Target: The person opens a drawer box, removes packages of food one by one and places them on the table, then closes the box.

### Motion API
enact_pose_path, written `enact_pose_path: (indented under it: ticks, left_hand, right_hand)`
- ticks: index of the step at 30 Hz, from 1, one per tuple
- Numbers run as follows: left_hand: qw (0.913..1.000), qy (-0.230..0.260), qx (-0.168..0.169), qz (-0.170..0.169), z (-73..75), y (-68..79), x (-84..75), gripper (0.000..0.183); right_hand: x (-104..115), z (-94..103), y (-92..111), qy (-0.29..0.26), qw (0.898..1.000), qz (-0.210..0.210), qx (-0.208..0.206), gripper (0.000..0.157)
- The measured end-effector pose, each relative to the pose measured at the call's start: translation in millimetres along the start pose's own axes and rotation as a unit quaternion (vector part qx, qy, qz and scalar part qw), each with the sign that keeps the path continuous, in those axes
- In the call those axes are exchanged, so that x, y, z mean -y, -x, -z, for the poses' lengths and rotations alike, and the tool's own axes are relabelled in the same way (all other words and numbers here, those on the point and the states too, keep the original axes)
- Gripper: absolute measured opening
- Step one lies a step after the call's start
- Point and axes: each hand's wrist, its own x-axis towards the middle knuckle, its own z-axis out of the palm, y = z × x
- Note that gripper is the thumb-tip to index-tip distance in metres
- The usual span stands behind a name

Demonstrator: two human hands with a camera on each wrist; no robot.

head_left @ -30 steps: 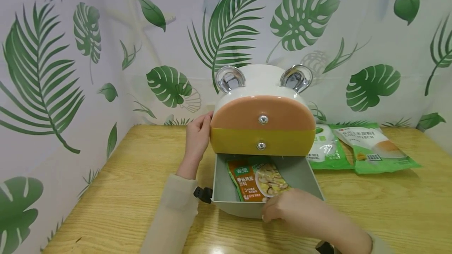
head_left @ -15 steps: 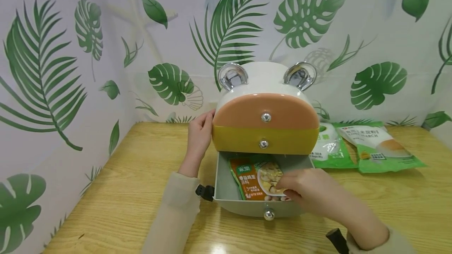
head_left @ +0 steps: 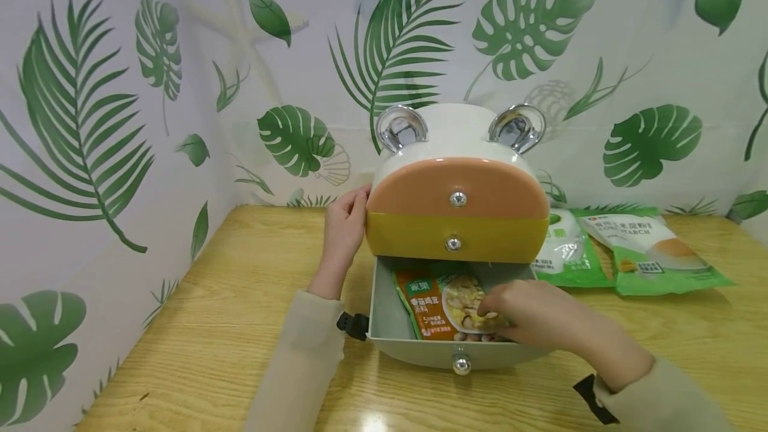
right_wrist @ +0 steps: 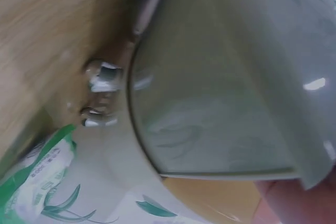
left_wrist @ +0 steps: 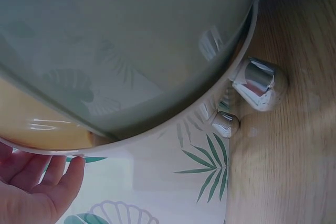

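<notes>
A rounded white chest with a peach drawer front, a yellow one (head_left: 414,235) and chrome ears stands on the table. Its grey bottom drawer (head_left: 387,312) is pulled out, with a chrome knob (head_left: 461,365) in front. An orange soup mix packet (head_left: 429,312) with a picture of a bowl lies inside. My right hand (head_left: 537,312) reaches over the drawer's right wall, fingertips at the packet's right side; whether they pinch it I cannot tell. My left hand (head_left: 346,229) rests against the chest's left side, fingertips touching it in the left wrist view.
Right of the chest lie a corn starch bag (head_left: 654,252) and another green and white bag (head_left: 567,259), partly hidden behind the chest. Leaf-printed cloth (head_left: 288,32) hangs behind and to the left of the wooden table (head_left: 228,325).
My right hand has let go of the bottom drawer's knob, then moved up and right into the drawer over the packet. The left hand stays at the chest's side; the view has shifted slightly.
</notes>
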Motion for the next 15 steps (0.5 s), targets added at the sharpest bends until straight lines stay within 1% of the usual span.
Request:
enact_pose_path:
  ticks: [5, 7, 13, 15]
  left_hand:
    - [1.0, 0.0, 0.001, -0.001, -0.4, -0.1, 1.7, 0.027]
    - [1.0, -0.001, 0.001, 0.0, -0.4, -0.1, 1.9, 0.027]
    - [1.0, -0.006, 0.0, -0.002, 0.0, -0.2, 1.9, 0.027]
    - [1.0, -0.007, 0.0, -0.001, -0.1, -0.4, 1.8, 0.027]
  right_hand:
    - [-5.9, -3.4, -2.7, -0.016, 0.999, 0.012, 0.024, 0.024]
    - [-7.6, -5.2, -3.6, -0.01, 0.999, 0.016, 0.03, 0.028]
    - [-11.3, -10.0, -7.8, 0.021, 0.998, 0.015, 0.054, 0.049]
    - [-12.3, -11.3, -8.6, 0.021, 0.998, 0.019, 0.06, 0.052]
